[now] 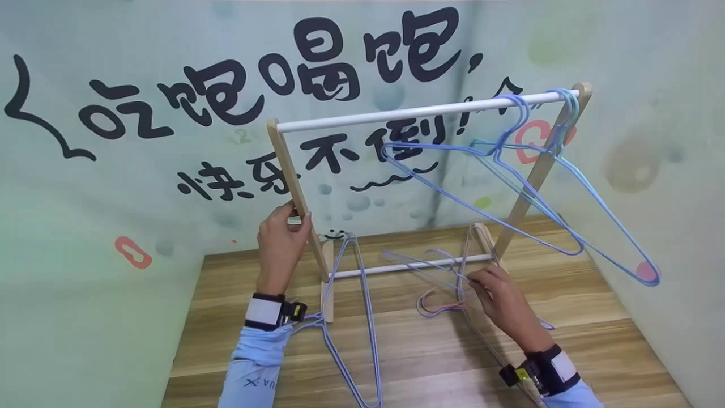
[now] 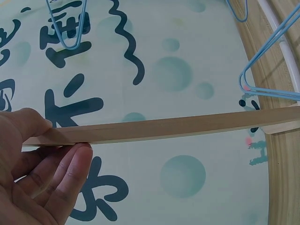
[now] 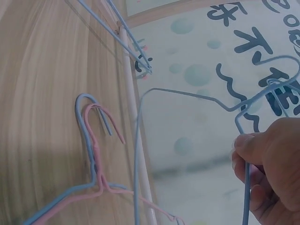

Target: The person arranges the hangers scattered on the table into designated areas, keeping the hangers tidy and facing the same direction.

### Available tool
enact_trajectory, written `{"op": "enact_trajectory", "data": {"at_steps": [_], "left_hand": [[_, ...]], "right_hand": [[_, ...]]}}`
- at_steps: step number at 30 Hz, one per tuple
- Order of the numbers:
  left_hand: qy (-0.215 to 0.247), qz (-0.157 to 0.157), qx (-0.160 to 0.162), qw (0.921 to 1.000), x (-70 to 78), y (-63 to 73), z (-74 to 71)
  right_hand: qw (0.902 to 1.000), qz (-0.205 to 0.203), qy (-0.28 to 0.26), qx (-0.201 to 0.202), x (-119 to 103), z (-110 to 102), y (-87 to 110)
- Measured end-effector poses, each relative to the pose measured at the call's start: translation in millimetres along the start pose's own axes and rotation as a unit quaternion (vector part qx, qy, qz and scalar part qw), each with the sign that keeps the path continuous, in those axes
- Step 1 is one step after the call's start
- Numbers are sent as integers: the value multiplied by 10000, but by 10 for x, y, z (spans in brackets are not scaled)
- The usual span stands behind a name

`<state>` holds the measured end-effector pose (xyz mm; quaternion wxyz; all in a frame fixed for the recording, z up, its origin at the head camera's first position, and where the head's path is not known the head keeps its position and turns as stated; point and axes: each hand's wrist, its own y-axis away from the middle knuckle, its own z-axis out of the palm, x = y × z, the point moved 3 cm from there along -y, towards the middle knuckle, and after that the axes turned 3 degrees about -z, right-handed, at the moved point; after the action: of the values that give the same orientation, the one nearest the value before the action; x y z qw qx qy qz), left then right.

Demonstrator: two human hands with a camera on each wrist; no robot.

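My left hand grips the left wooden post of a small garment rack, thumb on one side and fingers on the other in the left wrist view. Low on the right, my right hand pinches a blue wire hanger by one sloping arm, its hook pointing up toward the wall. That hanger looks blurred in the head view. Several blue hangers hang from the right end of the white top bar. Below the right hand, a pink hanger and a blue hanger lie together.
More blue hangers lean against the lower white bar, beside my left wrist. The rack stands on a wood-grain table. Behind it rises a pale wall with large black lettering, and another wall stands at the right.
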<state>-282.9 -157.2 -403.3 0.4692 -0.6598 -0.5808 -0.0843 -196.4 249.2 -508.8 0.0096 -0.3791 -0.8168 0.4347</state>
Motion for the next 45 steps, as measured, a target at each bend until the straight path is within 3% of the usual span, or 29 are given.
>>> {"op": "enact_trajectory", "data": {"at_steps": [34, 45], "left_hand": [[-12, -87, -110, 9999, 20, 6, -13], [18, -158, -104, 9998, 24, 21, -15]], "right_hand": [[9989, -80, -8, 454, -177, -191, -304], [9969, 185, 130, 751, -211, -292, -395]]}}
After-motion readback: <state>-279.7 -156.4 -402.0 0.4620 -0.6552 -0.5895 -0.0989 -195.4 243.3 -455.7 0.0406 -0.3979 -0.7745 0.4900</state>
